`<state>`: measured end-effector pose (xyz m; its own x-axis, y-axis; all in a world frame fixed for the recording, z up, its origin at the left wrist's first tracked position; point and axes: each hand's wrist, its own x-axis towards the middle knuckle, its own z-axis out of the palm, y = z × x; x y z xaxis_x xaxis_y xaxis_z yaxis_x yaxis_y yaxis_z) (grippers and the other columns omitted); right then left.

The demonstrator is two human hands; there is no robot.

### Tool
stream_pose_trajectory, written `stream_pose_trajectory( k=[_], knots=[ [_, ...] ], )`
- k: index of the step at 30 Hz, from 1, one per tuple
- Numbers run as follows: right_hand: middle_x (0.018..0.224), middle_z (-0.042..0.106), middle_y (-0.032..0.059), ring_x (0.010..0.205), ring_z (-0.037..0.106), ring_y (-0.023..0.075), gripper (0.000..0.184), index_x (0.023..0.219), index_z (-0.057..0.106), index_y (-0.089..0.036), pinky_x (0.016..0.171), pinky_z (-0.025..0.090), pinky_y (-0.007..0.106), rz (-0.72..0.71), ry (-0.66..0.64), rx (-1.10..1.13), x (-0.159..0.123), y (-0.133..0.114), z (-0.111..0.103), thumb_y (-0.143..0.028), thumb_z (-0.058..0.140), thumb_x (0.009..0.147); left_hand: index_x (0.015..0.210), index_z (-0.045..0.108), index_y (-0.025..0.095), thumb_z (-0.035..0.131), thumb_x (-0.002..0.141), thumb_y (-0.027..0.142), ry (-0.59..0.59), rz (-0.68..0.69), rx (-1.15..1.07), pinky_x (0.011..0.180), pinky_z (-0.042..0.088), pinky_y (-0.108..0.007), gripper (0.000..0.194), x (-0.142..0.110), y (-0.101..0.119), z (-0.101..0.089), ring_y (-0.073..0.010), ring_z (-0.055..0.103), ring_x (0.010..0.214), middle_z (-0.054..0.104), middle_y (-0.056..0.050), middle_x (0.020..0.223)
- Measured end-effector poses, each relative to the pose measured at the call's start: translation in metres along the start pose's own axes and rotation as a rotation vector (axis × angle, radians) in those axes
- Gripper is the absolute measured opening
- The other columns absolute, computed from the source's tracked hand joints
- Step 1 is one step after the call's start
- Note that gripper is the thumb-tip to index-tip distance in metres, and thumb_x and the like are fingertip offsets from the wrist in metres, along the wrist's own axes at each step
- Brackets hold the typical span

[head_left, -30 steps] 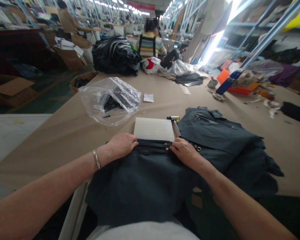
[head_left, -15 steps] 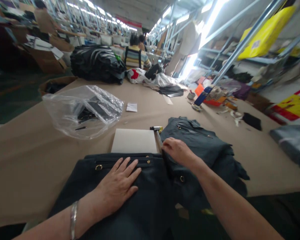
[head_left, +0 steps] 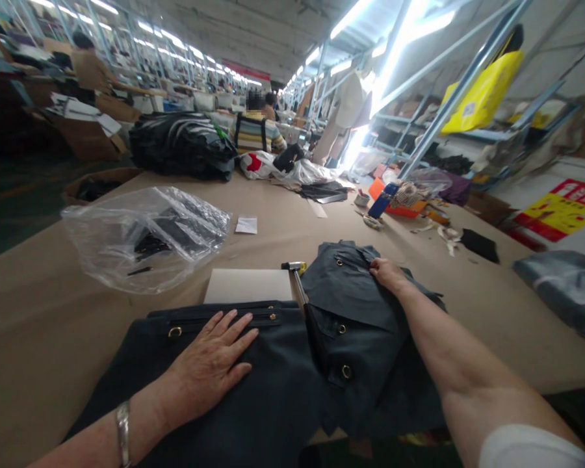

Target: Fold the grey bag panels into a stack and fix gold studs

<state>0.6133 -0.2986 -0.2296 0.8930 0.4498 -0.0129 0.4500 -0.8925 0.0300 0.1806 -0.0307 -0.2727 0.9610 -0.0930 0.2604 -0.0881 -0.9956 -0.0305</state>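
My left hand lies flat, fingers spread, on a dark grey bag panel with a zip and brass rings near its top edge. My right hand reaches forward onto the far side of a stack of similar dark panels to the right and pinches the top one there. A hammer lies between the two piles, its handle partly under the fabric. A white board sits just beyond the panel under my left hand.
A clear plastic bag with dark small parts lies at the left. A white slip of paper lies further back. Orange tray and clutter sit at the right rear. A person in a striped top works beyond a black pile.
My left hand went from gripping the zip edge to lying flat on the panel. My right hand left the zip edge and reached out to the far side of the right stack. The view tilted up.
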Motion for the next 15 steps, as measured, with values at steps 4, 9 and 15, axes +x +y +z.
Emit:
stream_pose_trajectory(
  k=[4,9,15],
  knots=[
    [0.09,0.068,0.0069,0.08,0.062,0.0185,0.015,0.093,0.068,-0.017,0.067,0.045,0.025,0.023,0.08,-0.007,-0.006,-0.007,-0.011,-0.021,0.06,0.082,0.137,0.046,0.028,0.047,0.091,0.044,-0.042,-0.042,-0.05,0.111,0.027,-0.05,0.048,0.004,0.0,-0.003,-0.0298,0.034,0.135,0.04,-0.005,0.146],
    [0.105,0.062,0.0141,0.098,0.057,0.0236,0.016,0.097,0.062,-0.012,0.082,0.044,0.031,-0.145,0.333,-0.088,-0.038,-0.039,-0.079,-0.02,0.053,0.086,0.134,0.049,0.02,0.053,0.089,0.043,-0.098,-0.089,-0.114,0.11,0.031,-0.052,0.051,0.009,-0.002,-0.021,-0.0327,0.036,0.133,0.041,-0.012,0.144],
    [0.089,0.064,0.0095,0.075,0.06,0.0284,0.031,0.104,0.056,-0.026,0.063,0.043,0.039,-0.614,0.564,-0.216,-0.157,-0.09,-0.169,-0.042,0.032,0.092,0.125,0.051,0.013,0.046,0.093,0.029,0.358,-0.046,-0.18,0.109,0.036,-0.049,0.036,0.015,0.007,-0.109,-0.0288,0.035,0.133,0.045,-0.015,0.138]
  ],
)
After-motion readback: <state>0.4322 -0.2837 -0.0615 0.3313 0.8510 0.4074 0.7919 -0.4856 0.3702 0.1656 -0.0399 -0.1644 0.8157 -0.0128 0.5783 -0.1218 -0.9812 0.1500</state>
